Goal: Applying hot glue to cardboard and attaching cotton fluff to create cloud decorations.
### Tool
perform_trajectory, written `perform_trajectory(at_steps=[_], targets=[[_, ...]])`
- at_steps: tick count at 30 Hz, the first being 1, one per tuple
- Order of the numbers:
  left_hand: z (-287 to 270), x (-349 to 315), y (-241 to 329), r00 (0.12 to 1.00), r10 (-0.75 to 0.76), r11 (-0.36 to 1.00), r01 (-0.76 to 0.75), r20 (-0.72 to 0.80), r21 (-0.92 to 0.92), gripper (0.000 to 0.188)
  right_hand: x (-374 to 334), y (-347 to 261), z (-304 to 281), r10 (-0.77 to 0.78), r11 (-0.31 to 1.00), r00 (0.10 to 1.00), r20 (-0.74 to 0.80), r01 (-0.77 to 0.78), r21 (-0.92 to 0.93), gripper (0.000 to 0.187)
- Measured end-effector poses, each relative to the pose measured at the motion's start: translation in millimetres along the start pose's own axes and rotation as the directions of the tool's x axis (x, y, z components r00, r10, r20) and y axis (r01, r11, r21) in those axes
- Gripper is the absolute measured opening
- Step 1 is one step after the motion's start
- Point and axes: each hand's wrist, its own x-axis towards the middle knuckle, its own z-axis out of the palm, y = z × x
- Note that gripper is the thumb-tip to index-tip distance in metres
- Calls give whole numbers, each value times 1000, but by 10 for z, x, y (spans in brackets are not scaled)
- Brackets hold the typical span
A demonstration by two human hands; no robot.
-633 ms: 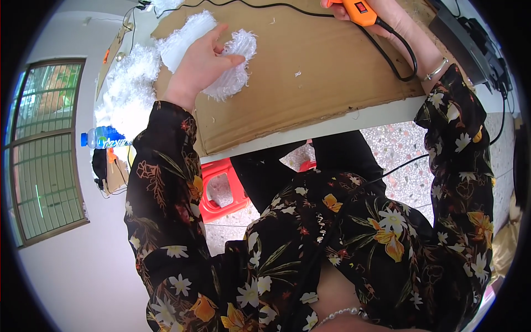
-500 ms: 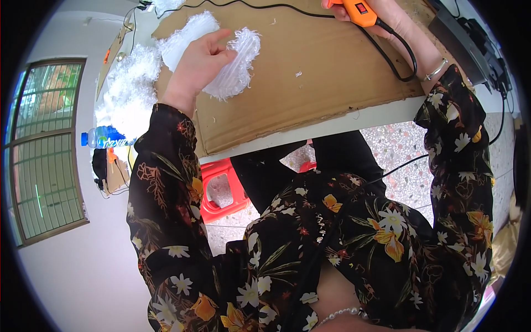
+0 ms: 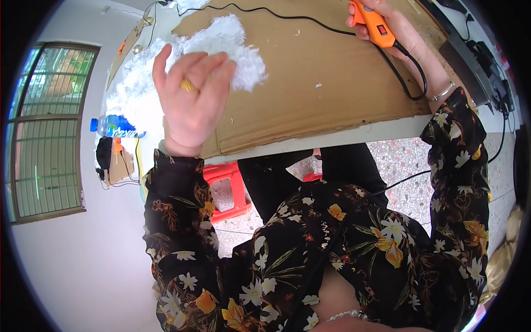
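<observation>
**Left hand gripping white fluff, right hand holding an orange corded tool over cardboard**

At the far left, a barred window (image 3: 47,127) is filling the wall, and a plastic bottle (image 3: 113,126) with a blue cap is lying on its side by the tabletop's (image 3: 343,137) edge. A heap of loose white stuffing (image 3: 133,94) is spreading over that end of the surface.

Moving right, the left hand (image 3: 191,99) is lifting off the cardboard sheet (image 3: 326,83), its fingers curled and pinching a tuft of white fluff (image 3: 240,55); a ring is showing on one finger. The tuft is sitting at the sheet's upper left, partly under the fingers and touching the larger heap.

Further right, the right hand (image 3: 387,27) is closing around an orange corded tool (image 3: 375,25) near the top edge; its tip is cut off by the picture, so what it is touching cannot be told. Its black cord (image 3: 409,72) is looping down across the cardboard toward the wrist.

Below the tabletop, a red plastic stool (image 3: 227,191) is standing on speckled floor.

Risks, as a judgement: the light fluff is gripped loosely and could shed strands or drift toward the tool. If the tool runs hot, fibres or fingertips nearby could scorch. The looped cord could snag the sleeve and jerk the tool.
</observation>
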Motion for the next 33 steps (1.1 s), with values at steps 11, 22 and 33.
perform_trajectory(at_steps=[11,22,33], targets=[[-332,-453,45,988,126,972,-105,-90,211,32,16,-1,15,-47,998,994,98,50,-35,29],[-309,-775,8,996,29,969,-6,-89,247,32,-57,-49,38,3,998,997,77,2,-68,30],[-552,-980,-884,214,-937,345,705,-278,-620,9,-114,-74,-166,-19,998,995,94,14,53,28]])
